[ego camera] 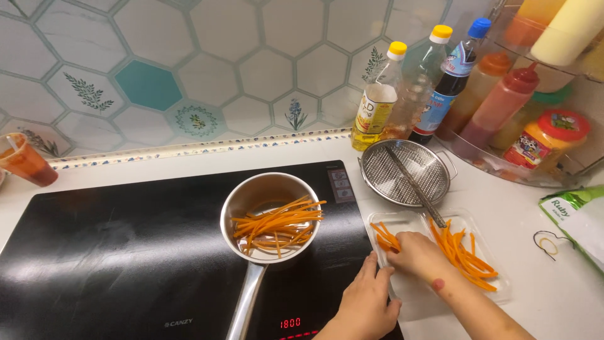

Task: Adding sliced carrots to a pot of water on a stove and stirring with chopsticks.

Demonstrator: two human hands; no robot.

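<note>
While the right hand (420,253) lies curled over carrot strips (462,252) on a clear tray (497,283), pinching a few, the left hand (368,302) rests flat-fingered against the tray's near-left edge, holding nothing. Beside the tray: steel saucepan (270,217) of carrot strips on black cooktop (113,258); mesh strainer (406,171) behind.

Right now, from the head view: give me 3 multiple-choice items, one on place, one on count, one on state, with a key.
1. Where do the carrot strips in the saucepan sit?
A. on the cooktop
B. in the wire strainer
C. on the shelf

2. How many bottles have yellow caps?
A. one
B. two
C. four

3. What is the right hand doing?
A. resting flat on the counter
B. gripping the pan handle
C. gathering carrot strips on the clear tray

Key: 1 A, the pan stands on the black glass. 2 B, two yellow caps beside one blue. 3 C, its fingers close on strips at the tray's left end while the left hand steadies the edge.
</note>
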